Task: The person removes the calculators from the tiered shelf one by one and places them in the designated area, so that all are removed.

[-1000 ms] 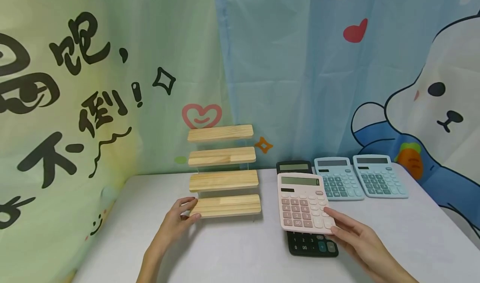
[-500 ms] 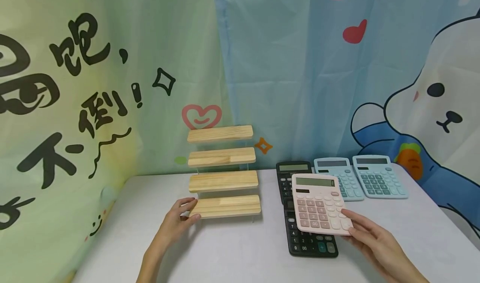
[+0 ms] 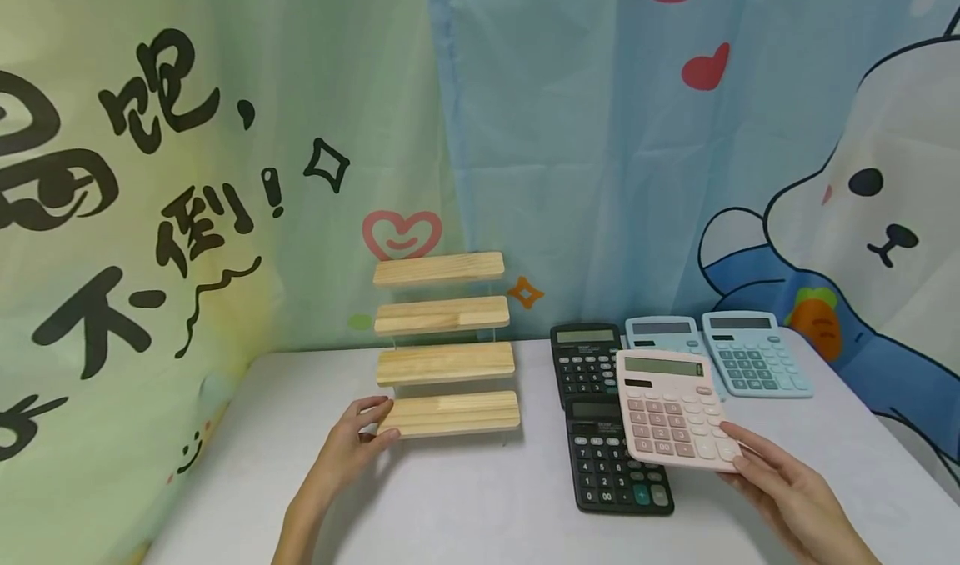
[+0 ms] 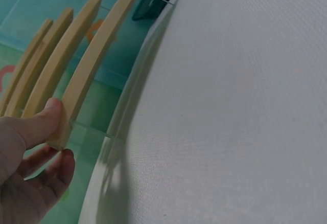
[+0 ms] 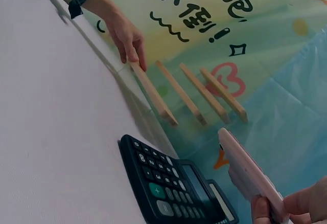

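My left hand (image 3: 351, 442) pinches the left end of the lowest board of a wooden tiered shelf (image 3: 450, 415); in the left wrist view its thumb (image 4: 51, 112) lies on top and fingers curl below. The right hand (image 3: 787, 486) holds a pink calculator (image 3: 675, 407) by its lower right corner, thumb on the face and fingers behind. In the right wrist view the pink calculator (image 5: 250, 170) is raised above the table, seen nearly edge-on. It overlaps a black calculator (image 3: 600, 465) and a light blue calculator (image 3: 660, 327) in the head view.
Behind the nearer black calculator lies another black calculator (image 3: 585, 363). A second light blue calculator (image 3: 757, 357) lies at the back right of the white table (image 3: 465, 507). A printed curtain (image 3: 555, 132) hangs behind the table.
The right hand has carried the pink calculator to the right, uncovering more of the black calculators and covering more of one light blue calculator. The left hand stays at the shelf.
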Available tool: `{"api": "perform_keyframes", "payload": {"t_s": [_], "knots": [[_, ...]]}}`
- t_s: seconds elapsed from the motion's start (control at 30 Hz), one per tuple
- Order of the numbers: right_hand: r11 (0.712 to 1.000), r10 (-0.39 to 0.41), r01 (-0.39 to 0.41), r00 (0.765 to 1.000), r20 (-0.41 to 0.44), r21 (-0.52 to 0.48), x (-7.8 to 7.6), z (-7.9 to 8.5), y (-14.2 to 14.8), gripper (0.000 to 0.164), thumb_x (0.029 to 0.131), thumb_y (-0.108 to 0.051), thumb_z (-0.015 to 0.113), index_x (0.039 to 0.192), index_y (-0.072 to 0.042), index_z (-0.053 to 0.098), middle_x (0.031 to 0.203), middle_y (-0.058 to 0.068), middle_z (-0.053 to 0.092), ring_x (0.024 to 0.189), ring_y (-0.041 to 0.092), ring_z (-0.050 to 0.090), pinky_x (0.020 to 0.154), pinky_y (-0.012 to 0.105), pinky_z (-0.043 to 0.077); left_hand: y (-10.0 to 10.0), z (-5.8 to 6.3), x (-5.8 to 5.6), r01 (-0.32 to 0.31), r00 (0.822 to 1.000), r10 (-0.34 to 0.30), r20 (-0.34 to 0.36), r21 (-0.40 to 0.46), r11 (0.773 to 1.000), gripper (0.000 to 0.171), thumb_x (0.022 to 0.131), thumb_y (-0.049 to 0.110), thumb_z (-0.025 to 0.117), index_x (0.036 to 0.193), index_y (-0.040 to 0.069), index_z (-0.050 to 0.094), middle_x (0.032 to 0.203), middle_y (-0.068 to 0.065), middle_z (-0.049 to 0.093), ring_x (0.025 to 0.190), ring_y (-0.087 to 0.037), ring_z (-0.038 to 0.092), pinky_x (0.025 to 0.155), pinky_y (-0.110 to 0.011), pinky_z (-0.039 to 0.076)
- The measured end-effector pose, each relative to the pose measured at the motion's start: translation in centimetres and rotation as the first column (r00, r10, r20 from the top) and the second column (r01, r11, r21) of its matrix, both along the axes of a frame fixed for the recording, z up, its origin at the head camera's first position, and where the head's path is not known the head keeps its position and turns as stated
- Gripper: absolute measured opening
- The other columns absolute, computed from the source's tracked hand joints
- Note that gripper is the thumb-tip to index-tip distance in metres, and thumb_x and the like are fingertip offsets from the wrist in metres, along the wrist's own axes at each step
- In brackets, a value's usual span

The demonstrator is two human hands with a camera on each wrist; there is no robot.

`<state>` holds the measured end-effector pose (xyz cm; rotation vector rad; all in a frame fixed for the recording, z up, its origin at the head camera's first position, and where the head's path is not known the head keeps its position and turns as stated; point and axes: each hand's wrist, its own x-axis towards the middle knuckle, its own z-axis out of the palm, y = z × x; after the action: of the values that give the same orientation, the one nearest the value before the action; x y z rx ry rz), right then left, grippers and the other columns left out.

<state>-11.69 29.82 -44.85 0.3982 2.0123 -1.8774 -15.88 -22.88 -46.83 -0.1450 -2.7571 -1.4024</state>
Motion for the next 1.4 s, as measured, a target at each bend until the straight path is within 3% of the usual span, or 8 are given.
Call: {"api": "perform_keyframes", "payload": {"t_s": [0.3,0.5,0.7,0.93,1.1,1.4], "knots": [[0.999,-0.041,0.041,0.999,0.013,-0.022,0.1,-0.9,1.6,0.062,0.106,-0.029,0.035,0.156,-0.012,0.001,0.163,0.015,-0.015,0.089,-0.022,0.050,0.099,0.022,0.050,0.0,-0.1,0.1,-0.011,1.000,0.011,0.003,0.017,1.000,0.055,0.085,0.016,0.073,0.133,-0.002,0.055,0.141,-0.014,0.050,0.117,-0.029,0.057,0.081,-0.017,0.054],[0.998,-0.054,0.052,0.998,0.043,0.032,0.2,-1.3,2.5,0.061,0.107,-0.029,0.034,0.155,-0.013,0.001,0.162,0.018,-0.013,0.086,-0.021,0.052,0.093,0.018,0.053,0.0,0.2,0.1,0.001,1.000,-0.001,-0.024,-0.006,1.000,0.054,0.087,0.019,0.072,0.133,-0.004,0.055,0.140,-0.016,0.051,0.117,-0.030,0.057,0.080,-0.019,0.054],[0.995,-0.053,0.047,0.996,0.068,0.093,0.3,-2.5,3.6,0.064,0.106,-0.035,0.034,0.155,-0.013,0.000,0.161,0.022,-0.010,0.082,-0.022,0.051,0.088,0.014,0.053,0.2,0.3,0.2,-0.022,1.000,0.022,0.001,0.007,1.000,0.054,0.085,0.015,0.073,0.133,-0.001,0.056,0.141,-0.012,0.051,0.117,-0.027,0.057,0.082,-0.019,0.054],[0.995,-0.068,0.061,0.993,0.093,0.080,0.2,-3.6,5.3,0.058,0.107,-0.033,0.028,0.155,-0.015,0.000,0.160,0.026,-0.001,0.087,-0.013,0.057,0.089,0.015,0.053,0.1,0.2,0.3,0.005,1.000,-0.005,-0.008,0.004,1.000,0.055,0.087,0.021,0.072,0.134,-0.002,0.054,0.142,-0.014,0.049,0.118,-0.028,0.057,0.084,-0.021,0.054],[0.996,-0.067,0.059,0.990,0.123,0.063,0.1,-4.0,5.9,0.054,0.108,-0.029,0.023,0.155,-0.018,-0.002,0.161,0.023,-0.007,0.088,-0.011,0.056,0.091,0.016,0.052,0.0,-0.1,0.2,0.010,1.000,-0.010,-0.016,-0.005,1.000,0.056,0.086,0.022,0.072,0.134,0.000,0.054,0.142,-0.014,0.049,0.119,-0.028,0.057,0.085,-0.021,0.054],[0.996,-0.085,0.083,0.985,0.151,0.018,-0.2,-5.2,6.2,0.055,0.108,-0.029,0.026,0.155,-0.020,0.000,0.163,0.015,-0.015,0.089,-0.013,0.054,0.094,0.017,0.052,0.0,0.0,0.1,0.003,1.000,-0.003,-0.001,-0.014,1.000,0.056,0.086,0.021,0.072,0.135,0.000,0.054,0.142,-0.013,0.049,0.120,-0.028,0.056,0.087,-0.024,0.054]]}}
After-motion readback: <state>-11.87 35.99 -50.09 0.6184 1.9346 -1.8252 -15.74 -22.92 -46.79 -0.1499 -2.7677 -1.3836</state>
